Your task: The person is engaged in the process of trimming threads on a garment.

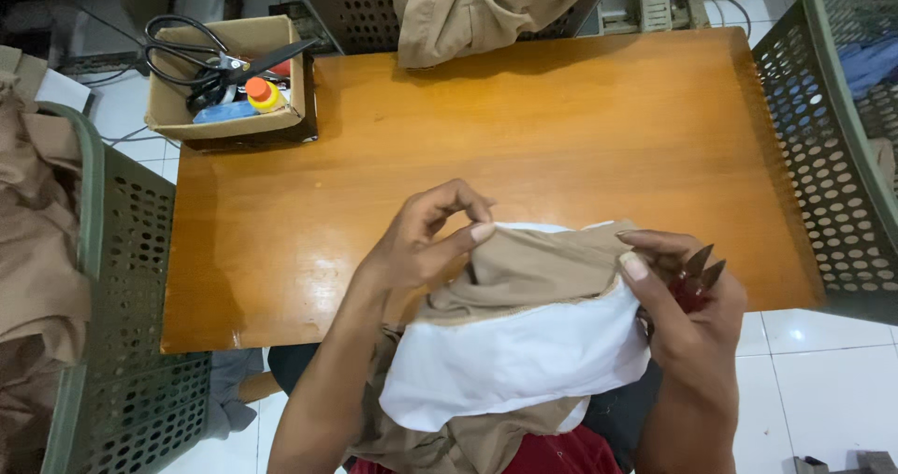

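You hold a tan garment (528,268) with a white lining (510,352) over your lap, at the near edge of the desk (524,128). The tan cloth is bunched up between your hands, and the white lining hangs below it toward you, with more tan cloth showing under that.

Your left hand (426,240) sits at the upper left of the bundle. Its thumb and forefinger are pressed together, pinching a fold of the tan cloth near the top edge, while the other fingers curl loosely above.

Your right hand (687,310) grips the right side of the garment, thumb laid along the edge where tan meets white. The same hand is closed around small red-handled snips (697,277), whose two dark blades point up and away from the cloth, slightly parted.

On the far left corner of the desk stands an open cardboard box (224,76). Large black scissors (210,58) lie across its top, and a small bottle with an orange cap (262,93) rests inside next to something blue.

At the far edge of the desk another heap of tan cloth (486,6) hangs over. A green perforated basket (122,324) stands to your left, with brown cloth (33,249) piled in it, and a second green basket (832,146) stands to your right, just beside the desk. The floor (823,380) below is white tile.
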